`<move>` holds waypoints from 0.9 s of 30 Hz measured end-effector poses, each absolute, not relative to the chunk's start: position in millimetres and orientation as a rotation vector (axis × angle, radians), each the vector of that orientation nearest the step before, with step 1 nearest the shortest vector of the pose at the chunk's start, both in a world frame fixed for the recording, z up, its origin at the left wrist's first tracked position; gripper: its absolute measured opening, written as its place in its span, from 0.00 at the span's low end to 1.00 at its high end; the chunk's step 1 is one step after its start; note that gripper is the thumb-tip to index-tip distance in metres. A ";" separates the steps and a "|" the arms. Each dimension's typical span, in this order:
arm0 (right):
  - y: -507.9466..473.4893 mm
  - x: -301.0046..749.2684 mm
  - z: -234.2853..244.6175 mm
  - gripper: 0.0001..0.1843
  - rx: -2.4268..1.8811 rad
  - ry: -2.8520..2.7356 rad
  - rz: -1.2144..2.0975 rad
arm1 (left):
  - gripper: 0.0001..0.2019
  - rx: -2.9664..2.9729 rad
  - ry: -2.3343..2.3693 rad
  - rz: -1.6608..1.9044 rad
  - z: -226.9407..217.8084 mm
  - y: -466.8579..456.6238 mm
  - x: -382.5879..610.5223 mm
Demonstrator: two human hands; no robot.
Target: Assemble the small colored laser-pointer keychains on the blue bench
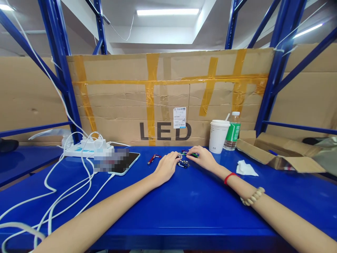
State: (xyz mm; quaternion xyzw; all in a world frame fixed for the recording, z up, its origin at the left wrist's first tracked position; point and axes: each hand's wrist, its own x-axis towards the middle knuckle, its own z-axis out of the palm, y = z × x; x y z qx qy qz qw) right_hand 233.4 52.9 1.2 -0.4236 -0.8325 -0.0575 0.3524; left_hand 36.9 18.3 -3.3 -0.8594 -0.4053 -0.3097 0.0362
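Between my hands on the blue shelf lies a small pile of shiny metal clips and rings (183,164), some silver, some dark. My left hand (167,166) comes in from the left, its fingers bent together over the near edge of the pile; what the fingertips touch is hidden. On the other side, my right hand (203,158) has its thumb and fingers lowered around a small green tube (195,155). Just behind the pile, purple and blue bits show between the two hands. A small red tube with a clip (152,160) rests left of my left hand.
A phone (129,163) and a white power strip (89,149) with looping cables (55,189) occupy the left. At right stand a white paper cup (219,137), a green-labelled bottle (233,131), a tissue (246,168) and an open cardboard box (279,149). Taped cardboard (118,105) closes the back.
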 end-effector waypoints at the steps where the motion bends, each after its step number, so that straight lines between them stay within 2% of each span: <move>1: 49.1 229.1 4.0 0.09 -1.075 -2.073 -0.075 | 0.10 -2.663 -1.245 -1.002 -3.9 18.9 36.4; 4: 37.1 213.8 11.0 0.10 -0.937 -1.963 0.193 | 0.09 -2.737 -1.227 -1.113 -4.9 19.7 35.5; 9: 25.8 197.4 14.2 0.11 -0.821 -1.903 0.416 | 0.07 -2.791 -1.224 -1.193 -5.2 19.1 34.8; 19: 24.2 199.4 13.5 0.18 -1.121 -1.695 1.170 | 0.09 -2.786 -1.198 -0.999 -4.1 21.8 35.0; 21: 24.7 198.6 12.5 0.18 -1.078 -1.709 1.107 | 0.09 -2.772 -1.193 -1.016 -4.4 22.7 34.9; 27: 23.9 193.8 11.2 0.13 -0.858 -1.866 0.402 | 0.09 -2.759 -1.207 -1.067 -6.0 24.2 34.6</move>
